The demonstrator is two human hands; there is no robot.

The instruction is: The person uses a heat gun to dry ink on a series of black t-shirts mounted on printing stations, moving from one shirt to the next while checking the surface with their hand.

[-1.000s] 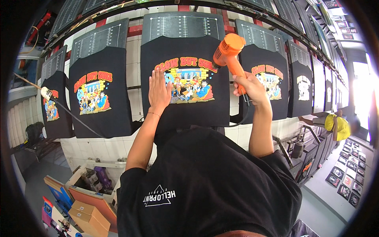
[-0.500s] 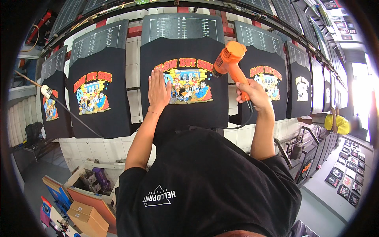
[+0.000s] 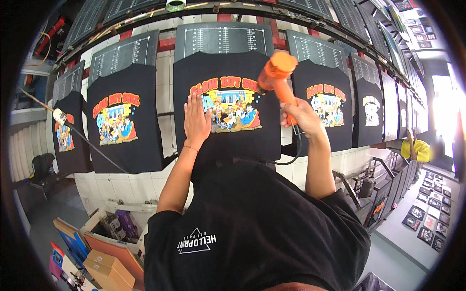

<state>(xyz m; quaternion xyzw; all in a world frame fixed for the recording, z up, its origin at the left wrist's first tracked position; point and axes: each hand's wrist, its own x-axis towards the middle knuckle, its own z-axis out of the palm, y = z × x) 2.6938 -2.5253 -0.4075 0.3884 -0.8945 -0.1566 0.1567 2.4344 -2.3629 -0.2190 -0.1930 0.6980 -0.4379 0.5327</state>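
Heat gun (image 3: 277,72) has tipped lower over the print (image 3: 228,104); right hand (image 3: 301,116) grips its handle, left hand (image 3: 196,121) stays flat, open, pinning the shirt (image 3: 228,145).

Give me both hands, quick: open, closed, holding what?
Left hand: open, flat on the black shirt.
Right hand: closed around the orange heat gun.

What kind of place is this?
Likely a screen-printing shop: black T-shirts with the same colourful print sit on a row of platens, and the right hand aims an orange heat gun at one.
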